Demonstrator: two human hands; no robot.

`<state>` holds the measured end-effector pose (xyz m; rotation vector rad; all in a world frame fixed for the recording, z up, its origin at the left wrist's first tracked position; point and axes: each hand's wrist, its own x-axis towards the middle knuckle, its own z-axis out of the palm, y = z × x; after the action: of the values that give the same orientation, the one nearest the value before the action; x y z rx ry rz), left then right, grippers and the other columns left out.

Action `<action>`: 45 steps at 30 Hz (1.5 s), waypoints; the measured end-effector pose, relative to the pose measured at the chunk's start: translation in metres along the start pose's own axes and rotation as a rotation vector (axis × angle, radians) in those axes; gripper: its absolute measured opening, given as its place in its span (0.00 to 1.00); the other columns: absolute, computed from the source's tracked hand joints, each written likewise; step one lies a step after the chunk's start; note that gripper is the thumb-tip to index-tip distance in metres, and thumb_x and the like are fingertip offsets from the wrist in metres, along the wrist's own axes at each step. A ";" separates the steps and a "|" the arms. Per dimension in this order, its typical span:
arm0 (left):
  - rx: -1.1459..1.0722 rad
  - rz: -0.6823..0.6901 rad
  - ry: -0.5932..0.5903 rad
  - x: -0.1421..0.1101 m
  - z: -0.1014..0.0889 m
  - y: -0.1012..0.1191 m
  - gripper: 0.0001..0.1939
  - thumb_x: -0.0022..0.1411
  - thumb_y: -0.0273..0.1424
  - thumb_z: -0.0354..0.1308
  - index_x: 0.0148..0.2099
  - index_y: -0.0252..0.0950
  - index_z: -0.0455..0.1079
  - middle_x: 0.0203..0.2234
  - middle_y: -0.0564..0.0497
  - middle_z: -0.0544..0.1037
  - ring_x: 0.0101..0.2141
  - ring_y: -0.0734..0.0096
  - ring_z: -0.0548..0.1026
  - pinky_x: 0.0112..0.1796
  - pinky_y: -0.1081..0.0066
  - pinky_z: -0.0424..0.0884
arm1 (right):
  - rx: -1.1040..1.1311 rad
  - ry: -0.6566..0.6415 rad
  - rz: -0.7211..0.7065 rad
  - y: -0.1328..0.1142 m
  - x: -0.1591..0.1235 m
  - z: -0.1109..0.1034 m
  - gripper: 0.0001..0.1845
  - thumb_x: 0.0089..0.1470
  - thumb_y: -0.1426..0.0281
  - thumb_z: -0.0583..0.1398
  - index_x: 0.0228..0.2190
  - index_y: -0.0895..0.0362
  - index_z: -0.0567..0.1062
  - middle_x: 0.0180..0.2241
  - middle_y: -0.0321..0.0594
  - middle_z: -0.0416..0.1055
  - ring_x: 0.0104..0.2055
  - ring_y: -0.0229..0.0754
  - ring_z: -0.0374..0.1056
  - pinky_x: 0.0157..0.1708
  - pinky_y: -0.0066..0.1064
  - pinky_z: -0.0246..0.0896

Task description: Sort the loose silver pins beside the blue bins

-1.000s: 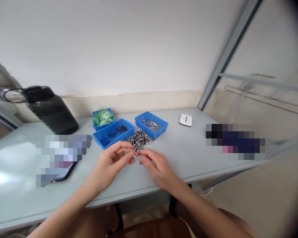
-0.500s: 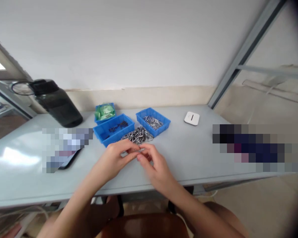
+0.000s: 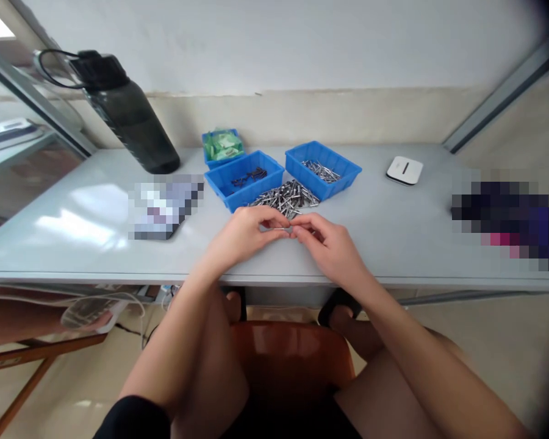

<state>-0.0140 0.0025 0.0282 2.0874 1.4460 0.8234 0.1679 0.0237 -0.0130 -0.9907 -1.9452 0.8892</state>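
My left hand (image 3: 244, 235) and my right hand (image 3: 327, 244) meet over the grey table (image 3: 393, 244), fingertips pinched together on a small silver metal pin (image 3: 281, 229). Just beyond them lies a loose pile of silver pins (image 3: 283, 197). Behind the pile stand three blue trays: one with dark screws (image 3: 244, 178), one with silver pins (image 3: 322, 169), and a smaller one with green packets (image 3: 221, 146).
A dark water bottle (image 3: 128, 116) stands at the back left. A white small device (image 3: 405, 169) lies at the back right. Blurred-out items lie left and right of the trays. A red-brown chair seat (image 3: 293, 353) is below the table edge.
The camera has tilted down, so the table sits higher in view and my legs and chair show. My hands stay pinched together on the pin near the pile.
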 end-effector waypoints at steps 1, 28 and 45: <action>-0.011 -0.002 -0.002 0.000 0.001 0.000 0.06 0.61 0.32 0.59 0.38 0.37 0.75 0.32 0.55 0.78 0.34 0.72 0.74 0.38 0.72 0.69 | -0.002 0.003 0.004 0.000 0.000 0.000 0.09 0.60 0.69 0.54 0.39 0.54 0.74 0.34 0.36 0.75 0.36 0.39 0.70 0.35 0.29 0.62; -0.159 0.013 0.122 0.012 0.017 0.009 0.07 0.63 0.33 0.57 0.32 0.38 0.71 0.26 0.57 0.77 0.30 0.73 0.73 0.34 0.75 0.67 | 0.119 -0.025 0.008 -0.005 0.001 -0.002 0.11 0.65 0.68 0.49 0.34 0.54 0.68 0.29 0.32 0.69 0.32 0.35 0.65 0.33 0.25 0.56; 0.099 0.012 0.192 -0.006 0.031 -0.008 0.05 0.64 0.29 0.54 0.39 0.38 0.71 0.32 0.54 0.79 0.31 0.69 0.75 0.34 0.71 0.68 | 0.182 -0.003 0.026 -0.004 0.005 0.001 0.08 0.61 0.67 0.54 0.35 0.54 0.72 0.34 0.33 0.72 0.37 0.36 0.67 0.37 0.26 0.59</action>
<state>0.0009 -0.0016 0.0002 2.1399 1.6050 0.9993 0.1639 0.0260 -0.0090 -0.9098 -1.8207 1.0622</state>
